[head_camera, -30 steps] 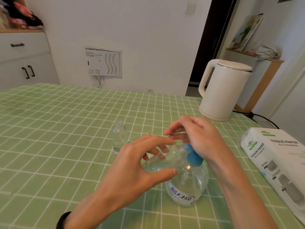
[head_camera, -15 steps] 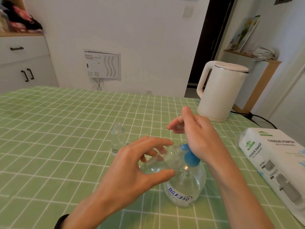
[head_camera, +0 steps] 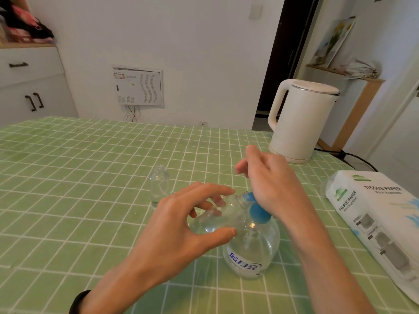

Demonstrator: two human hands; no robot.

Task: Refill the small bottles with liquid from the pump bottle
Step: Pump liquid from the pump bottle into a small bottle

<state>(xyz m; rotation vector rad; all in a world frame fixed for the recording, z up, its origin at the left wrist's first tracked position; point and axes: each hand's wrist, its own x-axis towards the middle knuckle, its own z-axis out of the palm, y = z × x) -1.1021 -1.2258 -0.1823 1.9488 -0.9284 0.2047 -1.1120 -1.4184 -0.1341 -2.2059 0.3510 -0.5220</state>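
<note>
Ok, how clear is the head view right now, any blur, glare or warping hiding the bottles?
Head view: soft even daylight, no harsh glare; wide-angle warping bends the table edges; right hand fingertips slightly motion-blurred; the clear small bottle nearly blends into the cloth; the held bottle and pump bottle are readable.

1. I'm looking at a table (head_camera: pixel 68 177) covered by a green cloth with a white grid.
2. The clear pump bottle (head_camera: pixel 251 252) with its blue top stands near the front edge.
3. A small empty bottle (head_camera: pixel 158 186) stands upright further back to the left.
4. A white kettle (head_camera: pixel 299 121) sits at the far right.
5. A tissue paper pack (head_camera: pixel 381 223) lies along the right edge.
</note>
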